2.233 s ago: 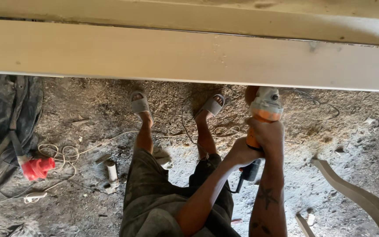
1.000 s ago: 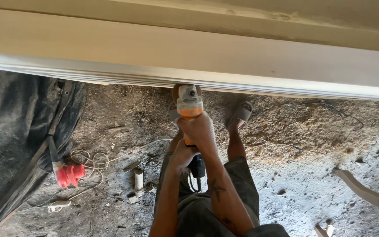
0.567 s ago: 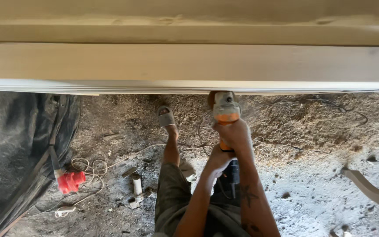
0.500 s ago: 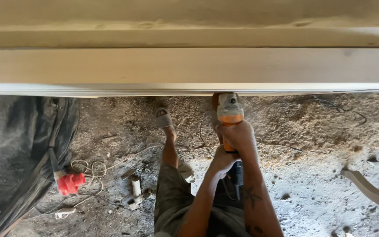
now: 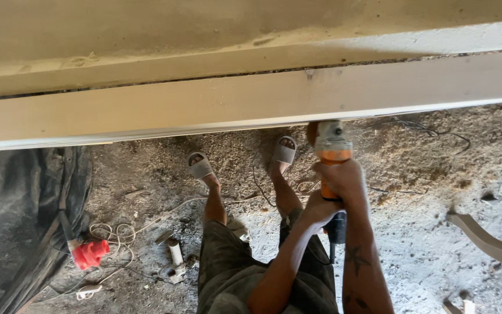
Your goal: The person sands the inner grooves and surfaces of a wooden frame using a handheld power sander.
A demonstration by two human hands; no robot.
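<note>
I hold an orange and grey angle grinder (image 5: 332,146) with both hands, its head pressed against the lower front edge of a long pale wooden board (image 5: 228,102). My right hand (image 5: 344,177) wraps the orange body just behind the head. My left hand (image 5: 319,208) grips the rear of the handle, where a dark end and cord (image 5: 336,229) hang down. The disc is hidden behind the tool head and the board edge.
Sawdust covers the ground. My feet in grey slides (image 5: 200,166) stand under the board. A red plug (image 5: 90,253) with white cable lies at left beside a black tarp (image 5: 18,215). A white pipe piece (image 5: 175,254) and a curved wooden part (image 5: 489,244) lie nearby.
The grinder slid left along the board edge, then back to the right, where it is now. Both hands kept their grip, and the view tilted so the board slopes.
</note>
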